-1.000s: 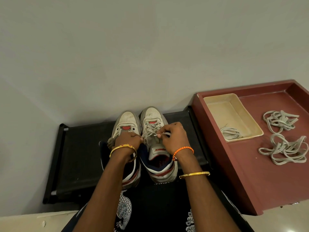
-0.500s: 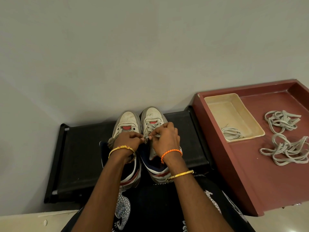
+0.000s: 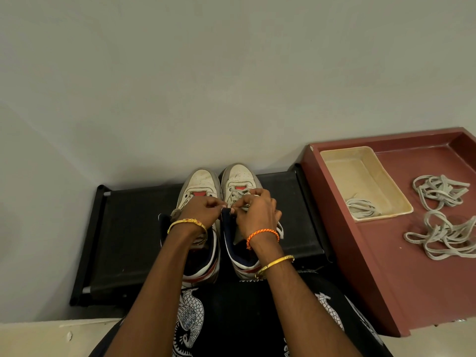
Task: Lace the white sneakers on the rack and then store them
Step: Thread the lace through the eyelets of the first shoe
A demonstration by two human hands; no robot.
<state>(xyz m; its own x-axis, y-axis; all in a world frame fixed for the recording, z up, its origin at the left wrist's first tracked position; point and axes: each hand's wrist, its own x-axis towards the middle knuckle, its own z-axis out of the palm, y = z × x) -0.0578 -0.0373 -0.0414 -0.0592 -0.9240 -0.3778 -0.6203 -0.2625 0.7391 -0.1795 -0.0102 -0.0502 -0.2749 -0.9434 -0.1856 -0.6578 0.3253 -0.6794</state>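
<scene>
Two white sneakers stand side by side on the black rack (image 3: 123, 228), toes toward the wall. The left sneaker (image 3: 201, 184) has a red tongue patch and no lace that I can see. The right sneaker (image 3: 239, 179) carries a grey-white lace (image 3: 238, 193) through its lower eyelets. My left hand (image 3: 203, 210) and my right hand (image 3: 257, 212) meet over the right sneaker's inner collar, fingers curled, pinching the lace there. A loose lace end hangs beside my right wrist. My hands hide the upper eyelets.
A dark red tray (image 3: 373, 266) sits to the right of the rack. It holds a cream dish (image 3: 360, 171) with one coiled lace (image 3: 360, 208), and two loose lace bundles, one (image 3: 438, 190) behind the other (image 3: 443, 238). A grey wall stands close behind.
My right hand has slid left and forward along the right sneaker to meet my left hand at its collar. My left hand has stayed in place.
</scene>
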